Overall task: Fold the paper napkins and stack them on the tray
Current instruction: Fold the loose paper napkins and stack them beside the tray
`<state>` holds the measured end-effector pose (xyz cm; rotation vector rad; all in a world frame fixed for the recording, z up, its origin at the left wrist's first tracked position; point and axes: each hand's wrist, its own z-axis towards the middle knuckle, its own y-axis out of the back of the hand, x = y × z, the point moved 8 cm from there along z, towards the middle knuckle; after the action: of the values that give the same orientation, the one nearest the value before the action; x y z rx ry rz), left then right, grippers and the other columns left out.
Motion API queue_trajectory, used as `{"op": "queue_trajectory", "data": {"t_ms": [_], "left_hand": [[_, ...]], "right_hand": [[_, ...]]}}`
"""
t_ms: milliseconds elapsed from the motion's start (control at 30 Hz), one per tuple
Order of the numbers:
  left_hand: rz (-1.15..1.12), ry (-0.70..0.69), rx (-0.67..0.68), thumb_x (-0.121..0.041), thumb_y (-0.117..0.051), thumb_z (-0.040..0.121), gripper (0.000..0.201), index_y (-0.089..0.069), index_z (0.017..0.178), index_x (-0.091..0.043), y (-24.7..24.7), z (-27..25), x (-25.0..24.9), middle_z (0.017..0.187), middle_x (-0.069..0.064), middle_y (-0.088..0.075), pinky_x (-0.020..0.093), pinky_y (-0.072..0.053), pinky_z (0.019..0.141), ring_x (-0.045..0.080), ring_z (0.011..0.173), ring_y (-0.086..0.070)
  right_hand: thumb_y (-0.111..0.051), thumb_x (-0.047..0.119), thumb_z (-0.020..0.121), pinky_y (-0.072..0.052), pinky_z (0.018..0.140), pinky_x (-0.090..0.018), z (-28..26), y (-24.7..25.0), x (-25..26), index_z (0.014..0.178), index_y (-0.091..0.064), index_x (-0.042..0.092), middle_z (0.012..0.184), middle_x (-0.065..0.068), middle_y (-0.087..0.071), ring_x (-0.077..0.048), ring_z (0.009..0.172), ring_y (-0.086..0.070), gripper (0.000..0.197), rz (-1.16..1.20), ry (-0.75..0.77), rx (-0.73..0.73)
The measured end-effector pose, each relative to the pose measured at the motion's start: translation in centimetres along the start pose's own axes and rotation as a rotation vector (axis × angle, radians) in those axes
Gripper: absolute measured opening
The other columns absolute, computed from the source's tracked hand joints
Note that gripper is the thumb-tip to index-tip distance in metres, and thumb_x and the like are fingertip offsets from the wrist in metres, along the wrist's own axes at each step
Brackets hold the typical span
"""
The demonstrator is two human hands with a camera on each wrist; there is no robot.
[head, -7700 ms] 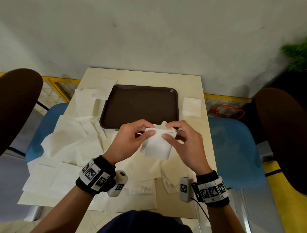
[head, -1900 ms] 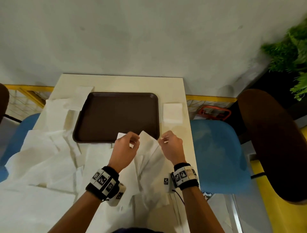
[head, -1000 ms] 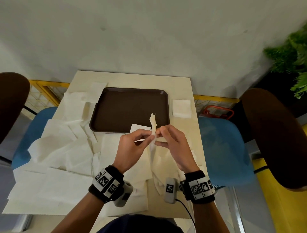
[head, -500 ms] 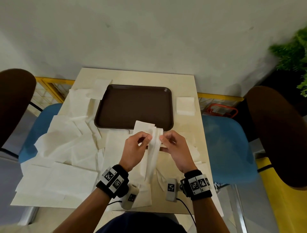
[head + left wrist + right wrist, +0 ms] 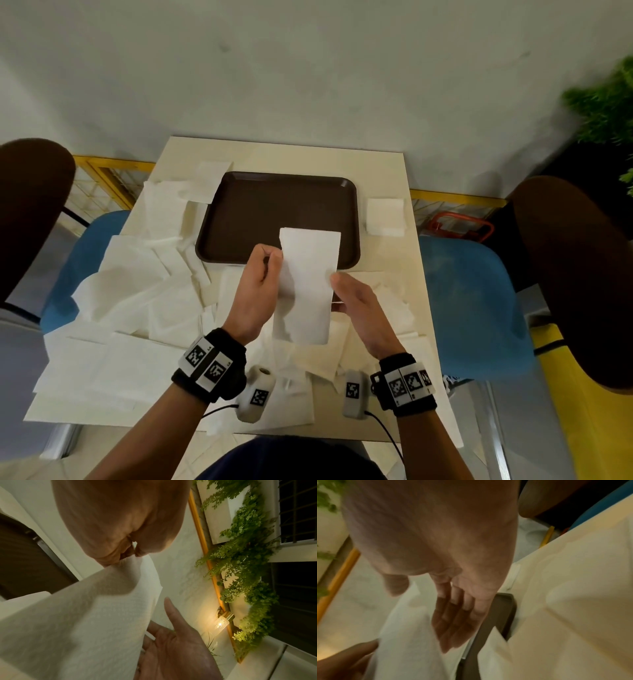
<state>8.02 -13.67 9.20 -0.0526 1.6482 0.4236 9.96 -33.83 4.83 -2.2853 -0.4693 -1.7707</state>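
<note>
I hold one white napkin, folded into a long rectangle, in the air over the near edge of the brown tray. My left hand pinches its left edge between thumb and fingers, as the left wrist view shows. My right hand lies at the napkin's right edge with straight fingers behind the paper and the thumb beside the edge. Nothing lies in the tray.
One folded napkin lies on the table right of the tray. Several unfolded napkins cover the table's left and near parts. Blue chair seats flank the table, and a wall stands behind it.
The napkin, which hung narrow and edge-on between my hands, now faces up as a flat rectangle. My right hand's fingers have straightened. The view has shifted slightly.
</note>
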Motion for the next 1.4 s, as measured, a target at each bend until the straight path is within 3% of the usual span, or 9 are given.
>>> {"op": "queue_trajectory", "data": {"t_ms": [100,200,300,600,767,967,1133,1233,1400], "left_hand": [[-0.061,0.039,-0.011,-0.044,-0.044,0.113,0.026,-0.057,0.104,-0.023,0.3,0.4,0.0,0.096,0.0,-0.059,0.036,-0.053,0.077,0.014,0.087,-0.057],[-0.217,0.175,0.061,-0.051,-0.048,0.11,0.036,-0.063,0.113,-0.019,-0.2,0.1,-0.2,0.11,0.0,-0.072,0.039,-0.064,0.084,0.02,0.103,-0.072],[-0.163,0.135,0.205,-0.039,-0.067,0.103,0.03,-0.07,0.119,-0.014,-0.6,-0.2,-1.3,0.109,-0.002,-0.079,0.042,-0.064,0.086,0.019,0.104,-0.077],[-0.189,0.0,0.299,-0.012,-0.07,0.102,0.02,-0.076,0.121,-0.009,0.1,-0.1,-2.5,0.113,0.01,-0.081,0.058,-0.061,0.095,0.032,0.107,-0.077],[-0.156,-0.064,0.343,0.005,-0.062,0.103,0.02,-0.079,0.106,-0.005,0.0,0.0,-3.4,0.089,0.012,-0.077,0.039,-0.061,0.081,0.026,0.085,-0.074],[-0.161,-0.016,0.392,-0.002,-0.052,0.109,0.028,-0.078,0.113,-0.01,-0.4,0.0,-3.1,0.078,0.035,-0.037,0.036,-0.059,0.086,0.053,0.08,-0.045],[-0.19,-0.017,0.373,-0.012,-0.055,0.11,0.024,-0.078,0.118,-0.016,-0.4,-0.4,-3.6,0.083,0.038,-0.047,0.034,-0.058,0.08,0.036,0.083,-0.055],[-0.16,-0.007,0.277,-0.027,-0.062,0.108,0.023,-0.076,0.102,-0.011,0.0,-0.3,-3.1,0.083,0.025,-0.061,0.039,-0.052,0.072,0.028,0.077,-0.061],[-0.099,0.008,0.108,-0.022,-0.076,0.098,0.016,-0.067,0.108,-0.013,0.7,0.1,-2.4,0.099,-0.005,-0.079,0.049,-0.063,0.092,0.018,0.097,-0.077]], "right_hand": [[-0.063,0.044,0.107,-0.049,0.079,-0.042,0.1,-0.1,1.9,0.084,-0.066,0.02,0.082,0.008,-0.065,-0.019,0.08,-0.059,0.033,-0.076,0.112,-0.036],[-0.069,0.031,0.106,-0.04,0.07,-0.04,0.4,0.6,3.2,0.072,-0.055,0.017,0.071,-0.002,-0.054,-0.025,0.07,-0.047,0.039,-0.149,0.179,-0.112],[-0.071,0.029,0.105,-0.049,0.072,-0.04,0.7,1.1,3.6,0.079,-0.066,0.01,0.083,-0.012,-0.067,-0.038,0.081,-0.062,0.033,-0.06,0.167,-0.134],[-0.073,0.003,0.1,-0.06,0.083,-0.039,0.6,2.3,4.5,0.106,-0.084,0.008,0.107,-0.013,-0.08,-0.025,0.092,-0.071,0.013,0.117,0.178,-0.113],[-0.064,-0.008,0.1,-0.059,0.085,-0.036,0.6,2.5,4.8,0.1,-0.086,0.011,0.108,-0.015,-0.08,-0.029,0.103,-0.075,0.028,0.22,0.196,-0.087],[-0.063,-0.009,0.101,-0.056,0.077,-0.028,0.4,2.8,5.2,0.1,-0.082,-0.001,0.106,-0.019,-0.078,-0.027,0.097,-0.074,0.021,0.213,0.227,-0.09],[-0.067,-0.011,0.097,-0.06,0.092,-0.037,0.2,2.8,5.3,0.109,-0.08,0.001,0.113,-0.013,-0.078,-0.026,0.11,-0.073,0.022,0.133,0.253,-0.058],[-0.072,0.009,0.102,-0.06,0.086,-0.039,0.2,2.8,4.8,0.102,-0.078,0.001,0.103,-0.017,-0.075,-0.025,0.098,-0.073,0.01,0.119,0.187,-0.124],[-0.077,0.024,0.101,-0.067,0.083,-0.04,0.3,2.9,4.7,0.128,-0.063,0.03,0.114,0.0,-0.08,-0.019,0.101,-0.079,0.031,0.0,0.13,-0.304]]}}
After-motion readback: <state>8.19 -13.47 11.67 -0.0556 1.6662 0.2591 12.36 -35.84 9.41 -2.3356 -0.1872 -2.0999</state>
